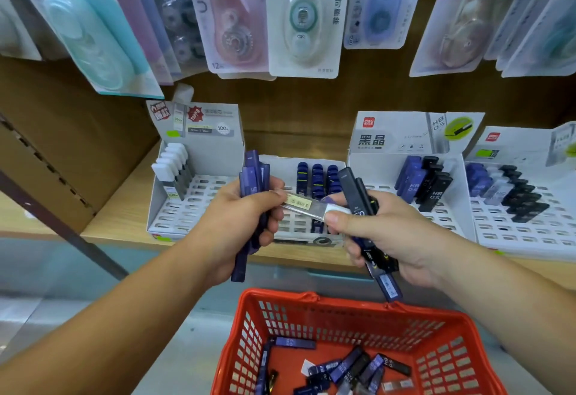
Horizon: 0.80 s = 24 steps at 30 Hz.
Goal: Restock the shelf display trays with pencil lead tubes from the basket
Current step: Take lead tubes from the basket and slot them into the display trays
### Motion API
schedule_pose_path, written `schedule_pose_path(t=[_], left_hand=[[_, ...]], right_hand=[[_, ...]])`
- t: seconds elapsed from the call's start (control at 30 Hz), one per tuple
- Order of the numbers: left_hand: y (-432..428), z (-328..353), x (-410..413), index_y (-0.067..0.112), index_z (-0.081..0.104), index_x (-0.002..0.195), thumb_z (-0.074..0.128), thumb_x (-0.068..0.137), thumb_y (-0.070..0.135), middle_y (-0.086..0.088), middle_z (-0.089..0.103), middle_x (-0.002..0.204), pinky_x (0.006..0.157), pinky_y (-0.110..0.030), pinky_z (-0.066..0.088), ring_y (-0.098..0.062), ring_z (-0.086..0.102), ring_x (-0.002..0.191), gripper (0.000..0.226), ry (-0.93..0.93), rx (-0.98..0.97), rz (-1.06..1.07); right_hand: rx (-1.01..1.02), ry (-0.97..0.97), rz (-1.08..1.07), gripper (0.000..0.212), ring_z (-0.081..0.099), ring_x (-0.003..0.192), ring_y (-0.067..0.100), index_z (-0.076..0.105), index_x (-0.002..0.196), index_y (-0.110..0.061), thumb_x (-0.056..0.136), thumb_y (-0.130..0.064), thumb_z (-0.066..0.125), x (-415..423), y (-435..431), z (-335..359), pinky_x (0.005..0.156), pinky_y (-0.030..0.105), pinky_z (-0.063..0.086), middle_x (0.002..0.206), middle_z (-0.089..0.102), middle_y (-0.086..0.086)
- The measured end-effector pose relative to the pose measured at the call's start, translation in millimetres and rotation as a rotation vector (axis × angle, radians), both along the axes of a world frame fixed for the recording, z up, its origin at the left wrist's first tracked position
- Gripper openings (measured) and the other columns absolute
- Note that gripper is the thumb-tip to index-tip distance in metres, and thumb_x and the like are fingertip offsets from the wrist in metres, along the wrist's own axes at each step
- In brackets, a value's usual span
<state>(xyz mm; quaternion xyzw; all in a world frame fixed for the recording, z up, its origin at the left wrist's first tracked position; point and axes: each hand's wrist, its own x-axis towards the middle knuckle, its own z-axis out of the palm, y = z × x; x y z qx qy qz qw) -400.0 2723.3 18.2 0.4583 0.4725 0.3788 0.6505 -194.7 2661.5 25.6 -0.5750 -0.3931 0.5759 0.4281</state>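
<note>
Left hand grips a fistful of blue lead tubes; right hand grips black tubes and pinches a clear, white-capped tube reaching across to the left fingers; below, the red basket holds many loose tubes; the shelf trays show mostly empty slots, so restocking looks early.

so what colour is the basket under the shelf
The basket is red-orange, seen best in the head view.

Bright even light; edges warped, slightly soft.
</note>
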Motion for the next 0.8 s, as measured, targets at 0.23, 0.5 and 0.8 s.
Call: schedule_pose_path(t=[0.23,0.5,0.8], left_hand=[[-4,-5,-16,0.006,0.066,0.115,0.066,0.1,0.014,-0.007,0.059,0.072,0.046,-0.024,0.039,-0.015,0.049,0.054,0.017,-0.099,-0.036,0.014],[-4,-7,-27,0.012,0.061,0.085,0.067,0.097,0.041,-0.009,0.055,0.073,0.047,-0.023,0.037,-0.017,0.042,0.054,0.033,-0.1,-0.082,-0.024],[-5,-5,-42,0.009,0.059,0.096,0.066,0.099,0.042,-0.008,0.058,0.073,0.044,-0.022,0.037,-0.015,0.047,0.054,0.034,-0.159,-0.145,0.03]], right_hand=[[0.016,0.166,-0.175,0.019,0.048,0.053,0.021,0.07,0.101,-0.015,0.087,-0.024,0.08,-22,5,-3,0.052,0.033,0.044,0.068,0.062,0.005],[0.051,0.118,-0.186,0.019,0.042,0.052,0.023,0.073,0.106,-0.013,0.092,-0.025,0.078,-27,3,1,0.055,0.035,0.041,0.059,0.049,0.009],[0.205,-0.157,-0.23,0.007,0.05,0.053,0.02,0.07,0.098,-0.02,0.094,-0.024,0.075,-54,23,28,0.055,0.035,0.047,0.058,0.056,0.007]])
